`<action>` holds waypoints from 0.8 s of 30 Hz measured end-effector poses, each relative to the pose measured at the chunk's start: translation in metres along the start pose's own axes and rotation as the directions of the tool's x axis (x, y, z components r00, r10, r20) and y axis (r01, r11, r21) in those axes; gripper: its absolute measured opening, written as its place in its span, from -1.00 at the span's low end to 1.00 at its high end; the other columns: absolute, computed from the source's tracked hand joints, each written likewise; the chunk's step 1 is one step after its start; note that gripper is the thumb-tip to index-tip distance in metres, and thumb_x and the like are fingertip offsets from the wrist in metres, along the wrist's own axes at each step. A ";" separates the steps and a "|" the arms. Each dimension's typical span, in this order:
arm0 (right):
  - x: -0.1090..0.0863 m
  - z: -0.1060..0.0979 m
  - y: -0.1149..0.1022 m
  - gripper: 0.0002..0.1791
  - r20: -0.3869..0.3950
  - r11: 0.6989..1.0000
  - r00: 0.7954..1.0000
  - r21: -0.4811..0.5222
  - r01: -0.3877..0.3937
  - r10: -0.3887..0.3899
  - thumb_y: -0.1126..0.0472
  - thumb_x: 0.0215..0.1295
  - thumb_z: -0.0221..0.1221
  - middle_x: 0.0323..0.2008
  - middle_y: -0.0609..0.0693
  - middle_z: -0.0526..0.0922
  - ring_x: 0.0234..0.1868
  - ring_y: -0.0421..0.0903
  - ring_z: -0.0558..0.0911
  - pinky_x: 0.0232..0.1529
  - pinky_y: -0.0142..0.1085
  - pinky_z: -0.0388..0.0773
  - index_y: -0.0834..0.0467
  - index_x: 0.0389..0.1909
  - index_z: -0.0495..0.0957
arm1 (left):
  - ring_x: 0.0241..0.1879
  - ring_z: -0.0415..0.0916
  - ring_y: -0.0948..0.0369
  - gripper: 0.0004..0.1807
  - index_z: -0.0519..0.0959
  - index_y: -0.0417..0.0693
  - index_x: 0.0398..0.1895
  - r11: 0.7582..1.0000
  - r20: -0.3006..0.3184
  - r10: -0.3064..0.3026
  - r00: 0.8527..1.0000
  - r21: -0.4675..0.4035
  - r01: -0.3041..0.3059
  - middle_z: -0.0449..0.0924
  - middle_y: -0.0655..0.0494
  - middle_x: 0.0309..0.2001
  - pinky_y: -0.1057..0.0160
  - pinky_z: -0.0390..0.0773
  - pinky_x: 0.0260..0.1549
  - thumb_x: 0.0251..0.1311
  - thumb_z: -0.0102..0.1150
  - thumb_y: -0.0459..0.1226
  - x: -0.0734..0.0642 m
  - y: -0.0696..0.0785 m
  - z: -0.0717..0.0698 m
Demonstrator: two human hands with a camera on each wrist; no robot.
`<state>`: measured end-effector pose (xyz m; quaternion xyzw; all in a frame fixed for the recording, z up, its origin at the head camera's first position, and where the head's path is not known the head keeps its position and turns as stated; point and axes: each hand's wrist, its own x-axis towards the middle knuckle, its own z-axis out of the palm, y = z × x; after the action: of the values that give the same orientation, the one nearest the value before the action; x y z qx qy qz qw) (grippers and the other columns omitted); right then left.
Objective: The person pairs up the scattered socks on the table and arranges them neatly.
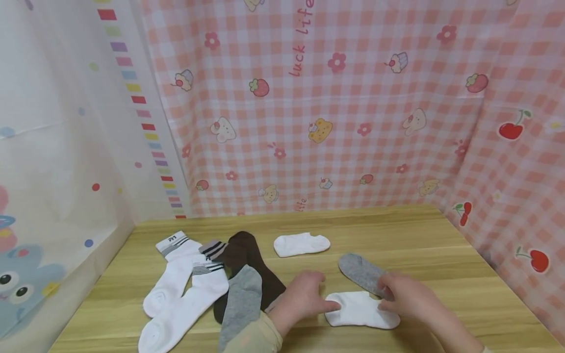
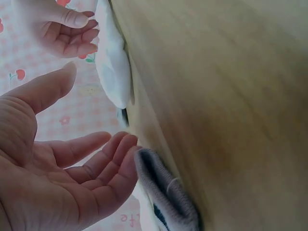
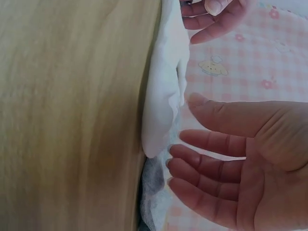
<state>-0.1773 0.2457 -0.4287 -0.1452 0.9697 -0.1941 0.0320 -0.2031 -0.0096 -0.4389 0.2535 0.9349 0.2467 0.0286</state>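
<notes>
A white ankle sock lies flat near the front of the wooden table, between my two hands. At its left end is my left hand, thumb and fingers spread apart with nothing held. My right hand hovers at the sock's right end, its fingers loosely bent and thumb apart; the right wrist view shows nothing in its grasp. Just behind that hand lies a grey ankle sock, its near end partly covered by the fingers. In the left wrist view, a grey-brown sock cuff sits close beside the left fingertips.
Another white ankle sock lies farther back. To the left are two white crew socks with striped cuffs, dark brown socks and a light grey sock, overlapping. Patterned curtains enclose the wooden table.
</notes>
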 end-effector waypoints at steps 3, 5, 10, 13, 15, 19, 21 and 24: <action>0.000 0.002 -0.002 -0.67 0.031 0.999 0.998 0.000 -0.047 0.047 0.20 -0.09 0.52 -0.53 -0.15 0.40 -0.47 -0.19 0.36 -0.45 -0.26 0.33 0.08 -0.32 0.58 | -0.31 0.53 0.18 -0.44 0.62 -0.20 -0.23 1.000 0.010 -0.020 1.000 -0.018 0.020 0.61 0.08 -0.35 0.28 0.53 -0.28 -0.11 0.53 0.05 0.000 0.001 0.001; 0.001 0.004 -0.003 -0.66 0.051 0.997 0.996 -0.007 -0.071 0.071 0.20 -0.09 0.52 -0.54 -0.14 0.39 -0.47 -0.17 0.36 -0.45 -0.25 0.33 0.07 -0.35 0.56 | -0.42 0.46 0.23 -0.50 0.59 -0.15 -0.36 0.999 0.014 -0.038 0.999 -0.027 0.039 0.53 0.16 -0.46 0.30 0.48 -0.40 -0.13 0.53 0.05 -0.001 0.002 0.001; 0.001 0.007 -0.004 -0.62 0.074 0.995 0.992 -0.008 -0.098 0.098 0.20 -0.12 0.53 -0.55 -0.12 0.39 -0.48 -0.14 0.36 -0.45 -0.22 0.34 0.08 -0.38 0.50 | -0.53 0.36 0.27 -0.53 0.52 -0.07 -0.49 0.997 0.006 -0.071 0.997 -0.031 0.071 0.42 0.24 -0.55 0.31 0.40 -0.51 -0.18 0.54 0.04 -0.003 0.004 0.003; 0.001 0.008 -0.003 -0.60 0.079 0.994 0.991 0.007 -0.107 0.107 0.20 -0.14 0.54 -0.53 -0.12 0.41 -0.47 -0.13 0.38 -0.43 -0.21 0.36 0.09 -0.38 0.49 | -0.53 0.36 0.27 -0.54 0.54 -0.06 -0.47 0.996 0.014 -0.086 0.996 -0.026 0.087 0.44 0.25 -0.54 0.31 0.40 -0.53 -0.18 0.55 0.05 -0.003 0.005 0.004; 0.002 0.009 -0.003 -0.60 0.081 0.994 0.990 0.008 -0.113 0.112 0.20 -0.14 0.54 -0.51 -0.12 0.43 -0.45 -0.13 0.39 -0.41 -0.19 0.39 0.10 -0.37 0.49 | -0.54 0.36 0.26 -0.54 0.55 -0.06 -0.48 0.995 0.028 -0.096 0.995 -0.034 0.097 0.45 0.24 -0.54 0.30 0.39 -0.54 -0.19 0.55 0.04 -0.002 0.005 0.005; 0.004 0.012 -0.002 -0.59 0.077 0.993 0.990 -0.010 -0.117 0.118 0.18 -0.17 0.54 -0.48 -0.12 0.46 -0.42 -0.13 0.41 -0.39 -0.17 0.43 0.10 -0.38 0.49 | -0.52 0.39 0.24 -0.56 0.58 -0.10 -0.45 0.993 0.049 -0.094 0.994 -0.062 0.097 0.50 0.20 -0.51 0.29 0.42 -0.50 -0.19 0.57 0.00 -0.001 0.004 0.007; 0.004 0.012 -0.003 -0.59 0.076 0.993 0.990 -0.012 -0.120 0.120 0.17 -0.18 0.55 -0.48 -0.12 0.47 -0.42 -0.13 0.42 -0.38 -0.16 0.43 0.09 -0.39 0.49 | -0.48 0.44 0.24 -0.56 0.61 -0.13 -0.41 0.993 0.057 -0.089 0.994 -0.069 0.092 0.55 0.17 -0.48 0.30 0.45 -0.45 -0.19 0.57 -0.02 0.000 0.004 0.008; 0.004 0.012 -0.003 -0.58 0.088 0.992 0.988 -0.004 -0.128 0.128 0.16 -0.16 0.55 -0.48 -0.12 0.47 -0.42 -0.12 0.42 -0.39 -0.16 0.42 0.09 -0.39 0.47 | -0.41 0.50 0.22 -0.57 0.65 -0.16 -0.35 0.992 0.076 -0.086 0.993 -0.085 0.092 0.61 0.13 -0.42 0.30 0.50 -0.36 -0.17 0.58 -0.07 0.001 0.004 0.009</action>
<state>-0.1793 0.2371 -0.4391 -0.0911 0.9745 -0.1859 0.0871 -0.2007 -0.0023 -0.4448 0.2188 0.9318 0.2770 0.0848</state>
